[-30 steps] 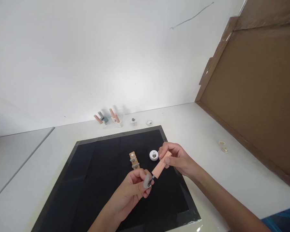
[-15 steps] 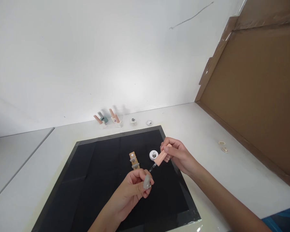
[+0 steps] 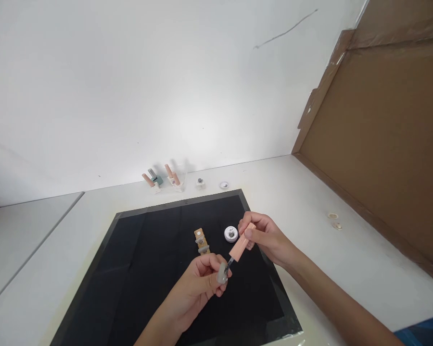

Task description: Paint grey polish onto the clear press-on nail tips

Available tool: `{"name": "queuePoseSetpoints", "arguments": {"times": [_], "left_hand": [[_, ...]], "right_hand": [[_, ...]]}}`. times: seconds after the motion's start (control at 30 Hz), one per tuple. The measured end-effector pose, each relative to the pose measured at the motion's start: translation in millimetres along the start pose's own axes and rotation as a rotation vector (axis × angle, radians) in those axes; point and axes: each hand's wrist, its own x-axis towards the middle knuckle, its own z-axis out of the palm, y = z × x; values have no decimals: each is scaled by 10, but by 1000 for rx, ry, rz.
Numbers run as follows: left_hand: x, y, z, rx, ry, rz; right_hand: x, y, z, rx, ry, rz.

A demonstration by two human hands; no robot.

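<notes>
My left hand (image 3: 202,283) pinches a grey false nail (image 3: 222,273) between thumb and fingers above the black mat. The peach-handled nail polish brush (image 3: 240,246) is in my right hand (image 3: 265,238), slanting down to the left. Its bristle tip meets the false nail, or lies right at its edge. Just behind the hands, a wooden nail stand (image 3: 199,234) carries grey nails across it, its near end partly hidden by my left hand. Beside my right hand sits a small round white pot (image 3: 231,234) with something dark grey in it.
Several nail polish bottles (image 3: 155,181) with peach and grey-green caps are lined up by the wall. An open white bottle (image 3: 200,183) and a small white lid (image 3: 224,185) are near them. Two small beige round pieces (image 3: 337,225) lie on the right, near a cardboard panel (image 3: 378,144).
My right hand has lowered the brush a little, bringing its tip from just above the false nail onto it or to its edge. My left hand keeps its pinch.
</notes>
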Motion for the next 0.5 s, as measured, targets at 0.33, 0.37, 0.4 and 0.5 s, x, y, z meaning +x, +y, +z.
{"name": "queuePoseSetpoints", "arguments": {"times": [0.33,0.37,0.4,0.5], "left_hand": [[-40,100,-48,35,8,101],[-46,138,-67,43,18,131],[-51,179,-88,51,30,171],[-61,316,-160,116,115,284]], "right_hand": [[31,-58,-17,71,160,29],[32,-62,-17,80,165,29],[32,-64,-17,90,167,29],[33,-65,-18,113,166,28]]}}
